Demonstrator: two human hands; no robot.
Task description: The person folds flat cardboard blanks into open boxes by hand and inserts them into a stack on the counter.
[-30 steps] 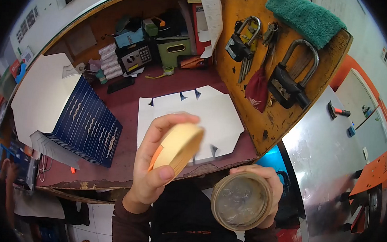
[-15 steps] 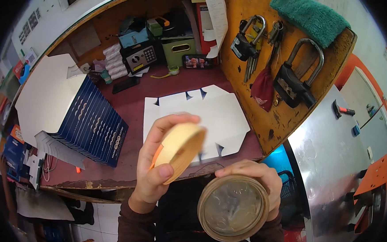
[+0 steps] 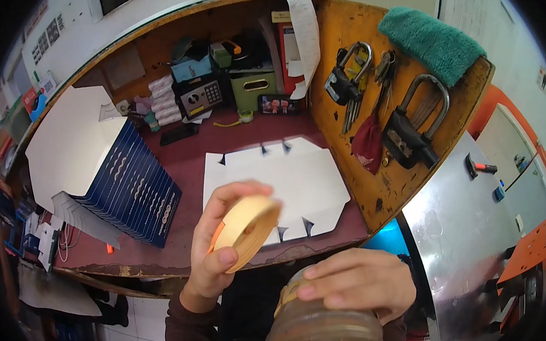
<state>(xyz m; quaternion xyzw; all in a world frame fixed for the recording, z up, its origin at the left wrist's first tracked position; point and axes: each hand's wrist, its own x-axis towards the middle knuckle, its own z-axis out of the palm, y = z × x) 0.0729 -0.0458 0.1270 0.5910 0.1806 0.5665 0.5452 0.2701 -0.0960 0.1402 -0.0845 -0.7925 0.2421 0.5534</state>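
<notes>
A round, pale yellow lid-like piece (image 3: 250, 233) with an orange patch on its side is gripped between the thumb and fingers of my left hand (image 3: 213, 254), above the desk's front edge. To its right, my right hand (image 3: 366, 284) has its fingers over a cloudy, clear round jar (image 3: 328, 333), tilted with its rim toward the camera. The jar's contents are too blurred to make out. Behind my left hand, a flat white cut-out card (image 3: 278, 186) lies on the dark red desk.
Nested blue-and-white boxes (image 3: 138, 184) stand on the left. A small safe (image 3: 199, 98), a green box (image 3: 253, 90) and a phone (image 3: 278, 104) sit at the back. Padlocks (image 3: 406, 138) and keys hang on the wooden side panel (image 3: 378, 195). A hammer (image 3: 478, 166) lies on the metal surface.
The jar has moved lower and tipped, and my right hand now lies across its side rather than behind its rim. My left hand still holds the yellow piece. The camera view has shifted slightly.
</notes>
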